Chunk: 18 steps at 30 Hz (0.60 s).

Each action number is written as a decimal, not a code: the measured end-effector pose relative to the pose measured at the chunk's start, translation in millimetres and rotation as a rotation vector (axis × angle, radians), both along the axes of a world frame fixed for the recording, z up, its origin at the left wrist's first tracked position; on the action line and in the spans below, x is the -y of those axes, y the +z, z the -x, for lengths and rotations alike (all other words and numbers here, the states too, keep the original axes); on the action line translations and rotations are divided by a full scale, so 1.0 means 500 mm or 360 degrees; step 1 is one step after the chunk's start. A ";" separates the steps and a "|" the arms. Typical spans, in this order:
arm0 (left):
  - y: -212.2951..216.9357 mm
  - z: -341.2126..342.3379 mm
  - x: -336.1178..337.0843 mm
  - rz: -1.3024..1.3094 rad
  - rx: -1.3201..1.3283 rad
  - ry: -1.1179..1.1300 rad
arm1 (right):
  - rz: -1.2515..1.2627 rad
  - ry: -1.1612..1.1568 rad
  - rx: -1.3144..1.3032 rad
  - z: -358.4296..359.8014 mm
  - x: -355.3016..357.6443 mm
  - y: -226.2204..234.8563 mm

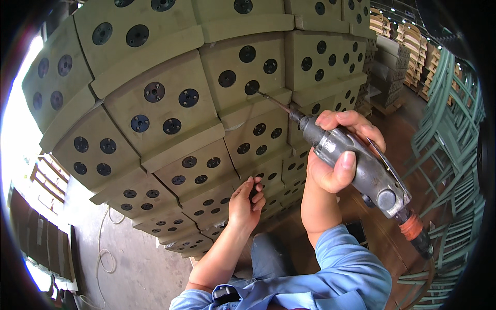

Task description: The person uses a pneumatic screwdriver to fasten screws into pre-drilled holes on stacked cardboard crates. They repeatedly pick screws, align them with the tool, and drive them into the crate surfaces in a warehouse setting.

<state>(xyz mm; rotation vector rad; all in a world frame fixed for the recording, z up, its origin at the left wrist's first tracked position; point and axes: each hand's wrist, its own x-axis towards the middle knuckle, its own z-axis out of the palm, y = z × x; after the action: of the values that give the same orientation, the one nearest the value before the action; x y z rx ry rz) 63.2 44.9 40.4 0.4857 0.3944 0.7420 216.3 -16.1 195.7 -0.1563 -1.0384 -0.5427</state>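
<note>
My right hand [343, 147] is wrapped round a grey metal power screwdriver [356, 168] with an orange-banded hose fitting at its back end. Its long thin bit reaches up and left, and the tip meets a round black disc [252, 87] on the side of a tan padded panel [212, 51]. Lower down, my left hand [246, 204] is raised in front of the stack with its fingers curled together. Something dark shows between those fingers, too small to make out.
Tan panels with black discs stand stacked in front of me. Green metal frames [449, 119] are piled at the right, with wooden chair frames [412, 49] behind. A pale hose [99, 253] lies on the concrete floor [139, 274]. Brown boards [39, 237] stand at the left.
</note>
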 end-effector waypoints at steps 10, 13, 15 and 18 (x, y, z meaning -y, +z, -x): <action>-0.026 0.012 -0.020 0.0007 -0.0057 0.0018 | 0.0097 0.0051 0.0086 -0.011 -0.040 0.003; -0.037 0.012 -0.023 0.0021 -0.0073 0.0003 | 0.0099 0.0046 0.0084 -0.009 -0.039 0.004; -0.045 0.010 -0.023 -0.0005 -0.0091 -0.0017 | 0.0110 0.0011 0.0106 -0.012 -0.037 0.013; -0.060 0.017 -0.023 0.0033 -0.0104 -0.0026 | 0.0085 0.0037 0.0120 -0.010 -0.045 0.021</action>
<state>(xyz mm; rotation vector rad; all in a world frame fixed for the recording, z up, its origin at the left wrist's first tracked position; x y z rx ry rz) 54.6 56.5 10.1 0.4940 0.4581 0.7072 221.5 6.6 206.1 -0.1715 -1.1271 -0.5031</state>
